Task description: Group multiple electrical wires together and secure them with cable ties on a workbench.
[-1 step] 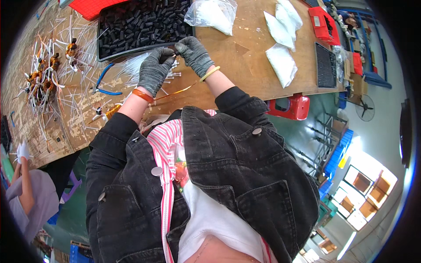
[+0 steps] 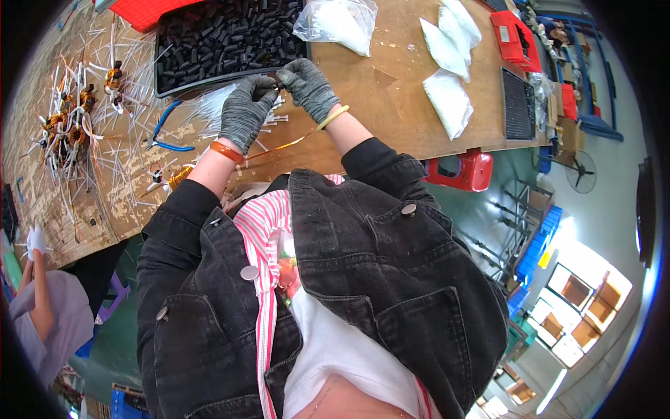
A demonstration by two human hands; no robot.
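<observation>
Both my hands wear grey knit gloves and meet at the front edge of a black tray (image 2: 234,78) full of short black tubes (image 2: 223,42). The fingers of my left hand (image 2: 246,112) are pinched together. Close beside it, my right hand (image 2: 307,89) is closed too, fingertips nearly touching the left ones. Something small and dark with a pale bit lies between the fingertips, too hidden to name. A copper-coloured strand (image 2: 289,144) stretches below the hands between my wrists. White thin sleeves or ties (image 2: 218,105) lie in a pile beside my left hand.
Blue-handled pliers (image 2: 162,129) lie left of my left hand. Further left are several copper-wound coils (image 2: 70,126) with white leads. Bags of white pieces (image 2: 338,24) and white packets (image 2: 448,105) are on the right. A red stool (image 2: 471,171) stands below the table edge; another person's gloved hand (image 2: 36,239) is at lower left.
</observation>
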